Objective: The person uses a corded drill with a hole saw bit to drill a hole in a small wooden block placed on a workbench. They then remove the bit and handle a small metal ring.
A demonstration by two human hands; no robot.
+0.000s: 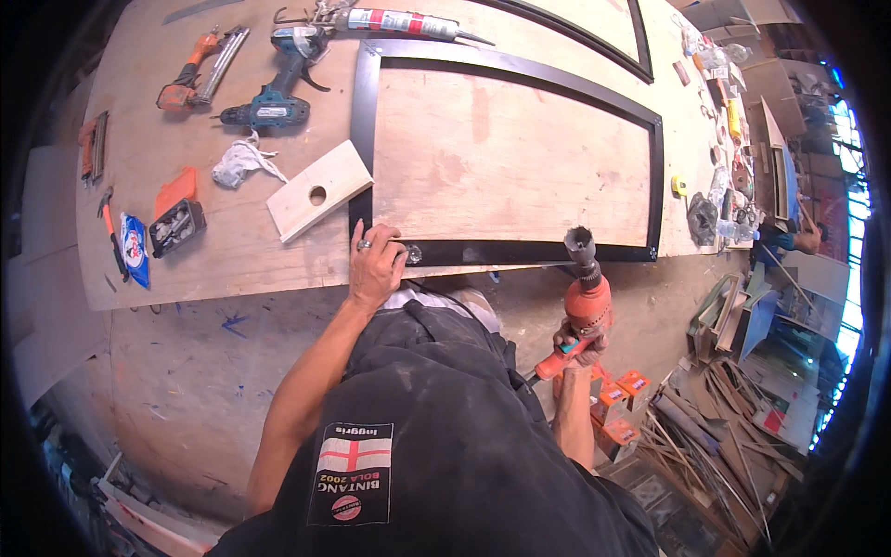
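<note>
A dark rectangular frame (520,252) lies on the worktable. At its near left corner, my left hand (373,265) rests on the rail with its fingers apart, a ring on one of them. Beside those fingers a round, pale spot (414,252) shows in the near rail; whether it is a hole or a recess I cannot tell. My right hand (583,345) is wrapped round the handle of an orange power drill (588,304). A hole saw (580,243) in its chuck points away from me, close to the near rail's right part. Left of the frame, a wooden board with a round hole (325,186) overlaps its side rail.
A teal cordless drill (278,102), a nail gun (190,79), a caulking gun with a cartridge (399,23), a crumpled rag (243,162) and a hammer (113,232) lie on the worktable (186,269). Offcuts (724,418) are piled on the floor at right.
</note>
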